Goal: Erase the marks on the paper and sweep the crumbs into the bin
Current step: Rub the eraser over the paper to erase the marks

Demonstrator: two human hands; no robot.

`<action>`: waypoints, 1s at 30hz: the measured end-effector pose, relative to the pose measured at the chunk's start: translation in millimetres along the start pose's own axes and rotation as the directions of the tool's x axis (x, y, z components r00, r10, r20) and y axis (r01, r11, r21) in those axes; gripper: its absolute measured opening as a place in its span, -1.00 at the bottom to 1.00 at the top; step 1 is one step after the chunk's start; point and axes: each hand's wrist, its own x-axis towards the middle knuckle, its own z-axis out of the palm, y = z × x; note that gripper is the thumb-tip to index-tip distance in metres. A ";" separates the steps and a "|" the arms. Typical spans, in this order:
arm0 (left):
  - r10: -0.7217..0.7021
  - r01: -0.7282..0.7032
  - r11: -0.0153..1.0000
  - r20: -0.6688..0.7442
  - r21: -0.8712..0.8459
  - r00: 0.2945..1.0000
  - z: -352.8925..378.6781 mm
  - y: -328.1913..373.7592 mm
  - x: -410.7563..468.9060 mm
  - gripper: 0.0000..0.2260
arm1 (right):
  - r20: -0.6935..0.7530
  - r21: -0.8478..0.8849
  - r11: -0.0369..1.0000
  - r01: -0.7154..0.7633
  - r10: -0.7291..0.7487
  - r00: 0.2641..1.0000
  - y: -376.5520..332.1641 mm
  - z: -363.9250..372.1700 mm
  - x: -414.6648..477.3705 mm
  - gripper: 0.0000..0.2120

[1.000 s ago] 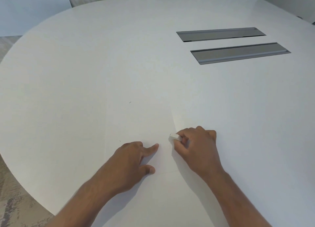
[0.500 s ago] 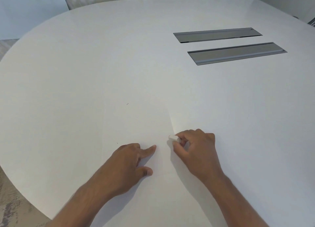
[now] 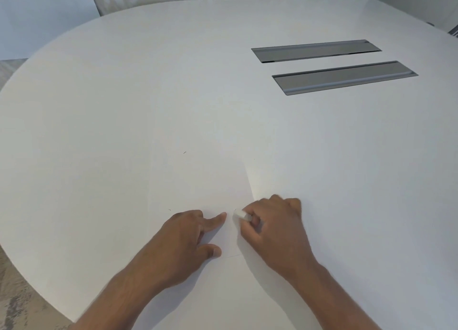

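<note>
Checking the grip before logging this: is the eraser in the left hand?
No, the right hand pinches the white eraser, while the left hand rests on the paper holding nothing.

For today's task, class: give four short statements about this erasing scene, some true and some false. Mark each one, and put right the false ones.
1. The right hand pinches a small white eraser. True.
2. The left hand holds a pencil. False: it holds nothing and rests on the paper with its forefinger stretched out.
3. Two grey hatches are set into the table, beyond the hands and to the right. True.
4. A bin stands on the table beside the paper. False: no bin is in view.
</note>
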 end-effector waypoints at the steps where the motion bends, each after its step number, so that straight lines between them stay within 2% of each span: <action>1: 0.000 0.000 1.000 -0.001 0.002 1.000 -0.1 0.4 -0.1 -0.43 | 0.012 -0.014 0.999 0.045 -0.045 0.999 -2.7 1.6 -5.8 -0.82; 2: -0.001 0.001 1.000 -0.001 0.006 1.000 -0.3 0.5 -0.2 -0.43 | 0.007 -0.047 0.997 0.063 -0.062 0.998 -1.8 2.1 -7.7 -0.83; 4: -0.001 0.001 1.000 0.004 0.010 1.000 -0.3 -0.5 0.0 -0.43 | -0.044 -0.081 0.997 -0.013 0.010 0.999 6.1 0.1 0.9 -0.79; 6: -0.002 0.002 1.000 0.000 0.003 1.000 0.1 -1.4 0.4 -0.43 | -0.079 -0.035 0.994 -0.108 0.105 0.991 11.4 -4.5 9.1 -0.75; 7: -0.003 0.003 1.000 -0.002 0.000 1.000 0.1 -1.2 0.2 -0.43 | -0.069 -0.023 0.994 -0.111 0.109 0.992 10.2 -5.0 8.9 -0.75; 10: 0.008 -0.008 1.000 -0.003 -0.001 1.000 -0.2 0.3 -0.1 -0.43 | 0.061 -0.007 1.000 0.014 -0.013 0.998 -2.2 -1.5 -6.3 -0.78; 12: 0.006 -0.006 1.000 -0.001 0.002 1.000 -0.2 -0.1 -0.1 -0.42 | 0.075 -0.021 0.999 0.036 -0.034 0.997 -1.7 -2.0 -8.9 -0.76; 15: 0.003 -0.003 1.000 0.001 0.001 1.000 0.3 -1.6 0.1 -0.43 | -0.019 0.013 0.995 -0.103 0.103 0.994 8.4 -8.7 3.0 -0.73; 17: 0.002 -0.002 1.000 -0.003 -0.007 1.000 0.8 -1.2 0.2 -0.42 | 0.038 0.009 0.999 -0.052 0.052 0.998 2.4 -9.9 -2.2 -0.72; 20: 0.007 -0.007 1.000 0.003 0.007 1.000 0.0 -1.0 0.6 -0.42 | 0.214 0.033 0.997 0.071 -0.077 0.974 -14.3 -8.4 -19.7 -0.69; 22: 0.006 -0.006 1.000 0.005 0.005 1.000 0.3 -2.0 0.6 -0.42 | 0.155 0.001 1.000 0.020 -0.020 0.988 -5.1 -11.5 -13.4 -0.71; 25: 0.001 -0.001 1.000 0.001 -0.007 1.000 0.7 -1.9 -0.5 -0.42 | 0.001 0.064 0.989 -0.136 0.136 0.991 13.0 -22.2 2.0 -0.74; 28: 0.002 -0.002 1.000 0.001 0.000 1.000 0.4 -2.3 0.2 -0.42 | -0.003 0.223 0.955 -0.197 0.203 0.979 17.4 -31.6 4.3 -0.79; 30: 0.004 -0.004 1.000 0.002 0.004 1.000 0.4 -1.5 0.5 -0.43 | -0.005 0.269 0.943 -0.196 0.205 0.979 16.4 -33.7 2.8 -0.83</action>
